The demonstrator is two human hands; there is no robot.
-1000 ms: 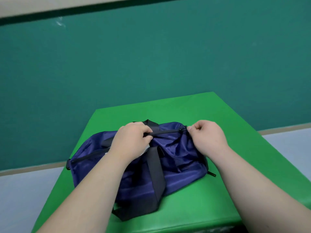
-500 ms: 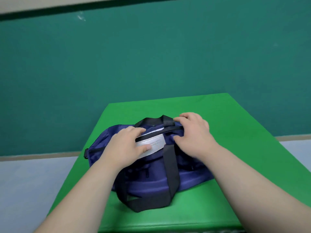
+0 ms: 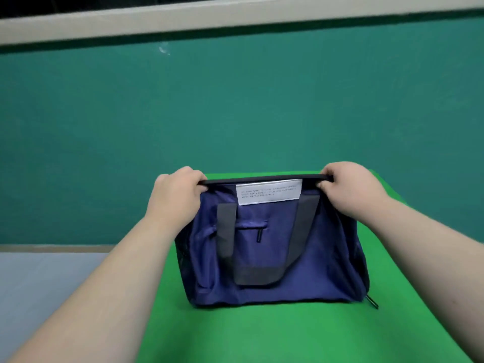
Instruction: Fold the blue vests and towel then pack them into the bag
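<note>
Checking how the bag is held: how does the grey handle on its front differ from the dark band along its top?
The grey handle hangs slack in a U on the bag; the dark band is stretched straight. Nothing holds the handle, while the left hand and right hand grip the band's ends. The handle looks wider and paler than the band. Both belong to the bag.

A navy bag (image 3: 272, 252) stands on the green table (image 3: 262, 334).

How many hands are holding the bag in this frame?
2. The left hand grips the bag at the left end of its top edge; the right hand grips the right end. No others show.
</note>
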